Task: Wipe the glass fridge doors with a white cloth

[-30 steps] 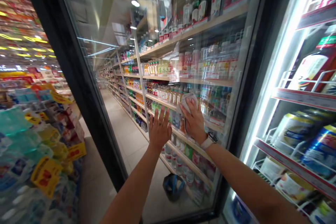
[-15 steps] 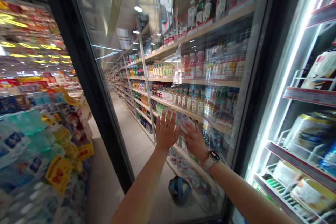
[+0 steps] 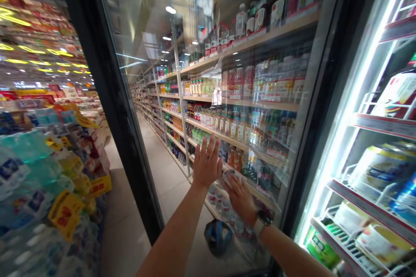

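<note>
In the head view a glass door (image 3: 162, 138) with a black frame stands open in front of me. My left hand (image 3: 207, 162) lies flat against the pane, fingers spread, with nothing in it. To its right and slightly lower, my right hand (image 3: 239, 194) presses a whitish cloth (image 3: 231, 176) to the glass. Most of the cloth is hidden under the fingers. A watch (image 3: 262, 220) is on the right wrist.
A lit fridge with wire shelves (image 3: 341, 197) of cans and cartons is at the right. Packed bottles (image 3: 35, 151) are stacked at the left. Drink shelves (image 3: 273, 26) show in the glass. Low down, a dark round container (image 3: 217, 242) holds something blue.
My right hand has slid down the pane with the cloth, away from the left hand's fingertips. The left hand stays on the glass in nearly the same spot.
</note>
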{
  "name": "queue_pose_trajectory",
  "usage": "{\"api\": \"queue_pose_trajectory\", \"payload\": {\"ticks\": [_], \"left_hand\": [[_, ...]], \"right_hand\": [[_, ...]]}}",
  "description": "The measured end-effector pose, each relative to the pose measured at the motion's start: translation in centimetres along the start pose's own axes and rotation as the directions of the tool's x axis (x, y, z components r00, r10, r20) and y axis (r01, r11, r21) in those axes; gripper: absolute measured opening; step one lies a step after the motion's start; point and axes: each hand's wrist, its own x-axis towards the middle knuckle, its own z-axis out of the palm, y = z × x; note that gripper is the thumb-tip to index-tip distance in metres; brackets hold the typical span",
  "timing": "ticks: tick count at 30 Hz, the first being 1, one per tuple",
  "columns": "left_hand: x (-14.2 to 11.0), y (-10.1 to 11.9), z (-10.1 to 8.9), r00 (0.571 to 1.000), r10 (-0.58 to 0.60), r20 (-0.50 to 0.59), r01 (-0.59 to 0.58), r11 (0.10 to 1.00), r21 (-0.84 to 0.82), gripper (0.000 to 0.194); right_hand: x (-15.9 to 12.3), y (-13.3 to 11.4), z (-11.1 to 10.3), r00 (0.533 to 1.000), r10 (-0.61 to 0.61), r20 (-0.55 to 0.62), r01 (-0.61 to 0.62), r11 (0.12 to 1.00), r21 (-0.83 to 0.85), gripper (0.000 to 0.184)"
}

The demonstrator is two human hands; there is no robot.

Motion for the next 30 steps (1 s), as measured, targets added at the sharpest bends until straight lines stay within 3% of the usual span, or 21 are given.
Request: {"api": "queue_pose_trajectory", "payload": {"ticks": [2, 4, 7, 10, 13, 16, 22, 24, 27, 30], "left_hand": [[0.0, 0.1, 0.0, 1.0, -0.002, -0.007, 0.002, 1.0, 0.02, 0.064], [0.0, 0.2, 0.1, 1.0, -0.007, -0.005, 0.007, 0.999, 0.039, 0.065], [0.0, 0.0, 0.3, 1.0, -0.014, 0.014, 0.013, 0.999, 0.035, 0.065], [0.0, -0.3, 0.7, 1.0, -0.014, 0.011, 0.014, 1.0, 0.019, 0.065], [-0.1, -0.5, 1.0, 1.0, -0.009, -0.004, 0.009, 0.999, 0.036, 0.067], [-0.1, -0.6, 1.2, 1.0, -0.006, -0.014, 0.006, 0.999, 0.049, 0.069], [0.0, -0.5, 1.3, 1.0, -0.012, -0.018, 0.012, 0.999, 0.035, 0.071], [0.0, -0.6, 1.4, 1.0, -0.009, -0.026, 0.01, 0.999, 0.036, 0.07], [0.0, -0.8, 1.8, 1.0, -0.012, -0.029, 0.013, 1.0, 0.021, 0.07], [0.0, -1.2, 2.0, 1.0, -0.014, -0.014, 0.014, 1.0, 0.0, 0.07]], "right_hand": [[-2.0, -0.4, 0.5, 1.0, -0.013, 0.011, 0.013, 1.0, -0.014, 0.07], [-0.9, 0.2, 0.1, 1.0, -0.014, 0.019, 0.014, 1.0, -0.014, 0.069], [5.6, 2.6, -2.0, 1.0, -0.015, -0.012, 0.016, 1.0, 0.02, 0.069], [13.5, 5.8, -4.9, 0.989, 0.082, -0.123, -0.076, 0.995, 0.057, 0.069], [17.2, 8.1, -6.7, 0.959, 0.168, -0.23, -0.156, 0.985, 0.068, 0.071], [14.4, 8.4, -5.9, 0.939, 0.202, -0.278, -0.192, 0.979, 0.064, 0.073], [-1.2, 4.2, 0.1, 0.936, 0.308, -0.17, -0.308, 0.951, 0.027, 0.077], [-4.7, 3.0, 1.3, 0.936, 0.327, -0.131, -0.326, 0.945, 0.026, 0.079], [-5.3, 3.3, 1.1, 0.945, 0.315, -0.093, -0.314, 0.949, 0.023, 0.082], [-0.9, 6.6, -1.1, 0.949, 0.295, -0.112, -0.293, 0.956, 0.029, 0.085]]}}
